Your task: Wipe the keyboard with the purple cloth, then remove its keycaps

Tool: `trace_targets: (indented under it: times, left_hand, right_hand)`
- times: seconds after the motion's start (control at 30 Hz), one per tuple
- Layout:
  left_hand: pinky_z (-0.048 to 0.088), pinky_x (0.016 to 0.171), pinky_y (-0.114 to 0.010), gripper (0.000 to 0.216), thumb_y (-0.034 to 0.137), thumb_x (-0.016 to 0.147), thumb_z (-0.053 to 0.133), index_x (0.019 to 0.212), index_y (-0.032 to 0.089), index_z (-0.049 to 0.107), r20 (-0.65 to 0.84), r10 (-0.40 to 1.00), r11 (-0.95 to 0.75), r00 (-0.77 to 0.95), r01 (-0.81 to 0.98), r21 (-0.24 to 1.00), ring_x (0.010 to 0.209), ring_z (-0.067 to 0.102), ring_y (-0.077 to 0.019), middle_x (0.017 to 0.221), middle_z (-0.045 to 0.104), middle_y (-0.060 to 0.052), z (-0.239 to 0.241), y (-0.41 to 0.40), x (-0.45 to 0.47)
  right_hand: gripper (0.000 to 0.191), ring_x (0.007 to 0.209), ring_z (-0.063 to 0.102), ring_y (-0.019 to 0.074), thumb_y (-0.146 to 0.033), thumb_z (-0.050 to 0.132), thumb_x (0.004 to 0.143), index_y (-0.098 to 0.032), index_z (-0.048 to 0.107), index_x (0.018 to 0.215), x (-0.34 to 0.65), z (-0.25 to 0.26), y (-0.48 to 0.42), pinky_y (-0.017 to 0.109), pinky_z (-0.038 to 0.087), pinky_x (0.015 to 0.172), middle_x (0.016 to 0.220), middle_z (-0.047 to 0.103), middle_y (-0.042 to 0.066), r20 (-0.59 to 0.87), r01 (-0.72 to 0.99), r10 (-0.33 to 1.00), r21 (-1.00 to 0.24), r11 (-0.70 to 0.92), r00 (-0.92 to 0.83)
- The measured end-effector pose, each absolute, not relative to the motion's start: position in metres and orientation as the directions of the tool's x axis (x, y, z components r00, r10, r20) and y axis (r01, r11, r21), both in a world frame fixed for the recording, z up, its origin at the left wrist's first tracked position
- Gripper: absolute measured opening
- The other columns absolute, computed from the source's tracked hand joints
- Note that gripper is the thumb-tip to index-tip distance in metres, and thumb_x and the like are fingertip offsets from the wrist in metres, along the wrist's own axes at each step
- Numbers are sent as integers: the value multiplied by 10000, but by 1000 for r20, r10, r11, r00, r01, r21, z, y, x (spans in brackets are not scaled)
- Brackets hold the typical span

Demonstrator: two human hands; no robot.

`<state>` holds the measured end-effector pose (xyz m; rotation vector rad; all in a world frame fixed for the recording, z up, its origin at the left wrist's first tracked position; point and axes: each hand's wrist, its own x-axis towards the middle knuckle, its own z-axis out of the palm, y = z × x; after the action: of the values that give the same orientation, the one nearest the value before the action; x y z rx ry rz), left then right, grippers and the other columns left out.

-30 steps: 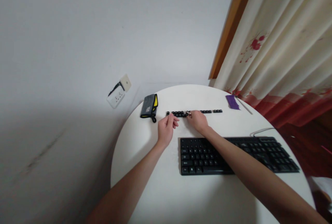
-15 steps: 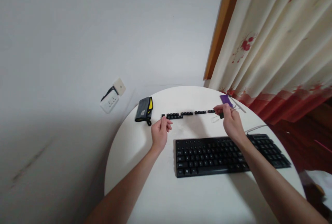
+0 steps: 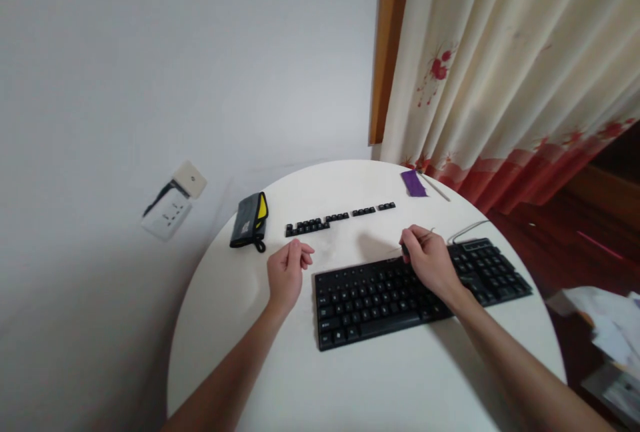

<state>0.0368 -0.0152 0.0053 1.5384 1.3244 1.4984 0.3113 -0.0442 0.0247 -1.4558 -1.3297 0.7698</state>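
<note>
A black keyboard [image 3: 380, 299] lies on the round white table [image 3: 350, 379]. My right hand [image 3: 430, 262] hovers over the keyboard's top row, right of centre. Its fingers are pinched round a small wire tool with a dark tip, and a thin wire pokes out above the knuckles. My left hand [image 3: 287, 275] rests on the table just left of the keyboard, fingers loosely curled together with nothing visible in them. Behind both hands, a row of loose black keycaps [image 3: 340, 217] lies in a line.
A grey and yellow pouch [image 3: 249, 221] sits at the table's back left. A purple scrap [image 3: 413, 183] and a thin stick [image 3: 435, 187] lie at the back right, near the curtain [image 3: 500, 72]. A wall socket [image 3: 170, 209] is at the left. The keyboard cable [image 3: 467, 229] runs behind.
My right hand left the keycap row, swung right toward the purple scrap, then came back down onto the keyboard's top row. My left hand drew back slightly from the keycaps. The view shifted right.
</note>
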Motion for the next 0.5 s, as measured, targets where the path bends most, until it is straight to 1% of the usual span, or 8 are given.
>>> trace_targets:
  times: [0.17,0.3,0.5]
  left_hand:
    - [390,500,-242,401,389,960,488,680,178,684,345,931,-306,-122,260,916,508,502,-128,550,584,-6,4,-14,38]
    - [391,491,-246,401,406,939,500,666,177,683,342,932,-299,-121,274,914,499,504,-134,539,578,-8,6,-15,40]
    - [398,495,-250,409,416,945,492,677,176,687,331,937,-291,-112,274,917,505,515,-139,550,589,-14,4,-14,40]
  right_hand:
    - [377,500,468,128,-386,428,967,-197,522,655,305,24,-48,249,335,524,511,487,-35,162,476,982,-874,95,101]
    - [366,510,476,135,-347,413,967,-215,464,629,300,23,-49,249,339,549,510,491,-32,144,561,989,-823,95,44]
    - [343,512,482,143,-319,398,968,-227,433,639,296,19,-51,249,337,557,519,487,-30,135,599,991,-794,104,7]
